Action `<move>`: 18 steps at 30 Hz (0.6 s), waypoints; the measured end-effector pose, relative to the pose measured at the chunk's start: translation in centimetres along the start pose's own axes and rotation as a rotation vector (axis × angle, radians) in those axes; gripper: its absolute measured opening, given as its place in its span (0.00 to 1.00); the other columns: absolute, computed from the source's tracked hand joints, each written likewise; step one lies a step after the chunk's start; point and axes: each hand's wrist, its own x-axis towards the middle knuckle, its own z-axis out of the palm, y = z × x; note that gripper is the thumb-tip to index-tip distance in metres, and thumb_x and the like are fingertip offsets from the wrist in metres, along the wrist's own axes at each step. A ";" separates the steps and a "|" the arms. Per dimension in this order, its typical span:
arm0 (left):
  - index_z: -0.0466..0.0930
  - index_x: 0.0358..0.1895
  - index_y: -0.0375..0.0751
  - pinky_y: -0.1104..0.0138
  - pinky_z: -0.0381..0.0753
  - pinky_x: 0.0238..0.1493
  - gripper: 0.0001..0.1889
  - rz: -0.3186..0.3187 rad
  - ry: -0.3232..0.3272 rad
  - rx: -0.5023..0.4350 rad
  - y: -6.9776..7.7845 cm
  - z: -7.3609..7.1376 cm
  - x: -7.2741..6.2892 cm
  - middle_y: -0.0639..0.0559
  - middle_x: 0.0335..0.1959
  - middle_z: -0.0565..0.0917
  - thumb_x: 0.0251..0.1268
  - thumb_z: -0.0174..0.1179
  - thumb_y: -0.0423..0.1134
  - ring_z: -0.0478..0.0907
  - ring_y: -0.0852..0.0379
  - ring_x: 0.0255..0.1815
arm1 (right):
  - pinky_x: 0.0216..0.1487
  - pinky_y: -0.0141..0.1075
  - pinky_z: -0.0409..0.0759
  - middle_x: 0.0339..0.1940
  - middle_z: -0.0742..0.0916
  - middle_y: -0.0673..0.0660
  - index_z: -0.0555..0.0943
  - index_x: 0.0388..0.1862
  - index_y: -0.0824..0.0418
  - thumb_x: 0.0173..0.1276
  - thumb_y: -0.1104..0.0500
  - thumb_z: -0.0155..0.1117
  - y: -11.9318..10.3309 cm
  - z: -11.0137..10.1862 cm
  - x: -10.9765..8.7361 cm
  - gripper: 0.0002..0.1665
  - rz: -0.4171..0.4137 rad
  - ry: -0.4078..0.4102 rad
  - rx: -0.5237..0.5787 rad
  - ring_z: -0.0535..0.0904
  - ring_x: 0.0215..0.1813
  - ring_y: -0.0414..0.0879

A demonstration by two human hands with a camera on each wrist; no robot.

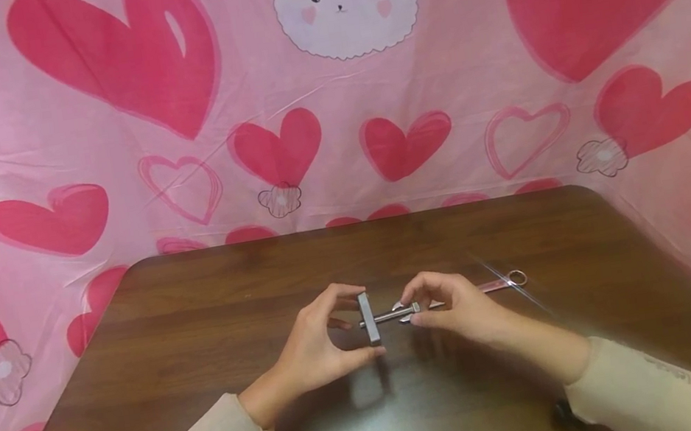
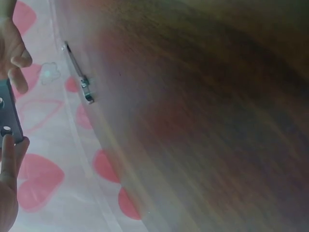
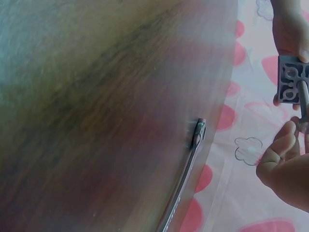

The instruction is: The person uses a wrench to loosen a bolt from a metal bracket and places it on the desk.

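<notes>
My left hand [image 1: 317, 339] grips a grey metal plate [image 1: 368, 318] by its opposite edges, between thumb and fingers, above the table. Holes show in the plate [image 2: 10, 113] in the left wrist view, and a recessed pattern covers its other face in the right wrist view. A long silver bolt [image 1: 387, 316] passes through the plate, its tip showing on the left side. At the bolt's head, my right hand [image 1: 460, 306] pinches with thumb and fingertips. Behind the right hand lies a combination wrench [image 1: 497, 285], its middle partly hidden by that hand.
The brown wooden table [image 1: 197, 297] extends around both hands. A pink cloth [image 1: 327, 91] with hearts hangs along its back and sides. Near the right sleeve, a small dark object [image 1: 565, 412] is partly covered.
</notes>
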 end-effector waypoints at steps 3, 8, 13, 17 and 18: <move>0.74 0.58 0.41 0.67 0.88 0.41 0.38 0.013 0.011 -0.009 -0.2 0.0 -0.1 0.49 0.53 0.83 0.38 0.82 0.37 0.83 0.52 0.53 | 0.39 0.31 0.81 0.39 0.85 0.56 0.79 0.49 0.69 0.64 0.66 0.68 0.2 -0.2 0.0 0.15 0.043 -0.012 0.007 0.80 0.37 0.41; 0.74 0.58 0.39 0.65 0.89 0.40 0.37 0.035 0.024 -0.014 -0.3 0.0 -0.1 0.49 0.54 0.83 0.38 0.82 0.34 0.82 0.52 0.55 | 0.34 0.33 0.80 0.31 0.87 0.54 0.77 0.51 0.70 0.72 0.60 0.62 0.3 -0.6 -0.1 0.16 0.159 -0.033 0.074 0.81 0.33 0.46; 0.74 0.58 0.40 0.70 0.88 0.42 0.37 0.056 0.011 0.001 -0.3 0.1 -0.2 0.49 0.54 0.83 0.39 0.81 0.34 0.82 0.53 0.55 | 0.27 0.34 0.77 0.24 0.86 0.52 0.77 0.48 0.72 0.75 0.57 0.58 0.2 -0.5 0.0 0.16 0.177 -0.036 0.106 0.77 0.26 0.45; 0.74 0.59 0.41 0.71 0.87 0.42 0.37 0.067 0.012 0.007 -0.2 0.3 -0.2 0.49 0.54 0.83 0.40 0.81 0.34 0.82 0.54 0.55 | 0.27 0.33 0.76 0.22 0.86 0.50 0.78 0.44 0.71 0.77 0.57 0.55 0.2 -0.3 0.0 0.16 0.200 -0.007 0.124 0.77 0.25 0.42; 0.74 0.59 0.41 0.71 0.87 0.42 0.37 0.068 0.013 0.008 -0.2 0.3 -0.2 0.49 0.54 0.83 0.40 0.81 0.34 0.81 0.54 0.55 | 0.27 0.33 0.76 0.22 0.86 0.50 0.77 0.44 0.71 0.77 0.57 0.55 0.2 -0.3 0.0 0.16 0.205 -0.003 0.127 0.77 0.25 0.41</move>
